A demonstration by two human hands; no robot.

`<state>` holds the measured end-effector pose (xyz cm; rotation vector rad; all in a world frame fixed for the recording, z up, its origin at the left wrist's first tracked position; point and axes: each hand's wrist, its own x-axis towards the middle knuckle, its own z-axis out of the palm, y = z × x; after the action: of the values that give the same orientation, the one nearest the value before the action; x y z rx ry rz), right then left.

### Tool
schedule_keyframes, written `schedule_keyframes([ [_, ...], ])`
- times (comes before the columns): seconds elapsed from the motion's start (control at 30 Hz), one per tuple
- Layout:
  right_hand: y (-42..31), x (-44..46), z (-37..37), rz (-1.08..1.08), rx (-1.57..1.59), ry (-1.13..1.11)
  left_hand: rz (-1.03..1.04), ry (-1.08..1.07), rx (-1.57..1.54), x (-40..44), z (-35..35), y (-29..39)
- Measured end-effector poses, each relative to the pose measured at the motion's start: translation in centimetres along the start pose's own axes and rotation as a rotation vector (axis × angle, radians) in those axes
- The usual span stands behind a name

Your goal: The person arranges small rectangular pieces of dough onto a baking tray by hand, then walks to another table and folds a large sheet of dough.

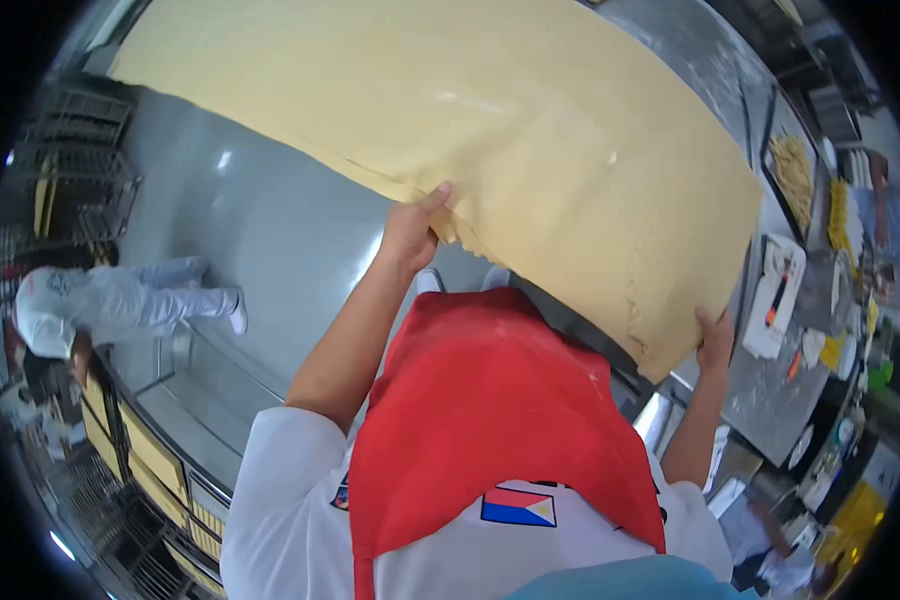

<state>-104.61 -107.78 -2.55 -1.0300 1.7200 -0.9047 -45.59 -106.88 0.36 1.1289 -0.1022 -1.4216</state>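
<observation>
A wide, pale yellow sheet of dough [530, 110] stretches across the upper middle of the head view, its near edge hanging over the table's side. That edge is ragged, with small tears and folds. My left hand [410, 232] pinches the near edge at the centre, thumb on top and fingers underneath. At the right corner, my right hand [714, 340] grips the sheet's side, thumb uppermost; its other fingers are partly hidden. The red apron [500, 400] on my body lies just below the dough.
On the right, a metal worktable [775, 405] carries a white cloth [773, 290], an orange-handled tool [772, 315] and a tray of dough strips [792, 175]. A co-worker [120, 305] stands at the left by a rack with yellow sheets [150, 455]. Grey floor [240, 210] lies between.
</observation>
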Motion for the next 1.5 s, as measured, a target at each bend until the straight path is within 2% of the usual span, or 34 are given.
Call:
schedule_keyframes([
  [0.03,-1.1,0.9,-0.4,0.015,-0.001,-0.015,0.103,-0.003,0.048,1.3,0.5,-1.1],
  [0.1,-3.8,-0.1,-0.6,0.064,-0.013,-0.011,0.011,0.016,0.063,1.9,0.1,-1.5],
  [0.17,-7.3,-2.4,1.8,0.077,0.310,-0.038,-0.052,0.023,0.080,1.0,-0.2,-1.2],
  [0.2,-5.2,-2.6,1.8,0.074,0.313,-0.013,-0.052,0.014,0.113,-0.1,-0.4,-1.0],
  [0.27,0.7,-3.5,1.7,0.016,0.047,-0.015,-0.071,-0.017,0.150,-0.3,-0.1,-1.1],
  [0.33,-2.3,-5.6,4.0,0.047,0.099,0.094,0.060,-0.009,0.222,0.5,0.5,-2.3],
  [0.4,-4.0,-5.5,3.8,0.117,0.131,0.092,0.009,0.001,0.280,1.6,0.9,-2.3],
  [0.47,-2.8,-5.5,3.3,0.190,0.176,0.121,-0.030,-0.016,0.359,1.8,0.6,-2.2],
  [0.53,-1.1,-6.0,3.1,0.235,0.225,0.148,0.018,-0.064,0.277,1.1,0.4,-2.2],
  [0.57,0.3,-6.3,3.8,0.172,0.102,0.248,0.012,-0.085,0.272,0.7,0.7,-1.9],
  [0.63,3.8,-5.7,4.2,0.023,-0.132,0.407,-0.171,-0.102,0.263,0.1,1.0,-0.8],
  [0.67,3.8,-4.8,3.7,0.021,-0.136,0.409,-0.173,-0.105,0.259,0.5,1.1,-1.1],
  [0.73,3.8,-3.4,3.3,0.078,-0.458,0.510,-0.155,-0.173,0.198,2.1,1.8,-1.9],
  [0.77,2.7,-4.3,4.5,0.081,-0.458,0.518,-0.159,-0.181,0.200,2.3,1.3,-1.9],
  [0.83,0.6,-6.0,5.8,0.039,-0.119,0.430,-0.124,-0.154,0.388,2.7,0.7,-2.0],
  [0.87,1.6,-6.1,5.2,0.039,-0.118,0.445,-0.128,-0.168,0.390,2.3,0.4,-1.7],
  [0.93,3.0,-5.6,4.5,0.081,-0.388,0.521,-0.102,-0.181,0.477,0.5,-0.9,-1.0],
  [0.97,1.8,-5.8,5.3,0.073,-0.388,0.522,-0.119,-0.159,0.485,0.2,-1.4,-1.1],
  [1.03,0.1,-6.9,7.2,0.033,-0.853,0.634,-0.125,-0.164,0.539,0.2,-1.9,-1.1],
  [1.13,-1.1,-6.0,7.4,0.131,-0.989,0.616,-0.146,-0.157,0.643,0.7,-3.5,-0.1],
  [1.17,-1.1,-5.4,7.8,0.108,-0.981,0.614,-0.199,-0.305,0.761,1.1,-4.5,0.9],
  [1.2,-0.8,-4.8,8.3,-0.156,-1.188,0.673,-0.253,-0.451,0.874,1.3,-5.4,1.7],
  [1.23,-0.9,-4.0,8.8,-0.427,-1.385,0.726,-0.285,-0.453,0.953,1.1,-5.6,3.1],
  [1.3,-8.0,-4.9,17.0,-0.478,-1.145,0.295,-0.315,-0.450,1.041,1.0,-6.9,4.8],
  [1.33,-6.1,-3.7,20.2,-0.715,-1.208,0.226,-0.361,-0.344,0.897,1.8,-8.0,4.8],
  [1.37,-10.1,-5.0,24.7,-0.751,-1.138,-0.042,-0.400,-0.242,0.750,2.3,-8.3,4.8],
  [1.4,-15.3,-6.6,28.6,-0.652,-1.234,-0.223,-0.387,-0.241,0.757,2.2,-7.8,4.8],
  [1.43,-14.3,-4.9,30.3,-0.807,-1.172,-0.241,-0.411,-0.195,0.717,2.1,-7.4,4.8],
  [1.5,-12.8,0.5,31.2,-0.840,-1.190,-0.249,-0.437,-0.129,0.659,1.9,-7.2,4.1],
])
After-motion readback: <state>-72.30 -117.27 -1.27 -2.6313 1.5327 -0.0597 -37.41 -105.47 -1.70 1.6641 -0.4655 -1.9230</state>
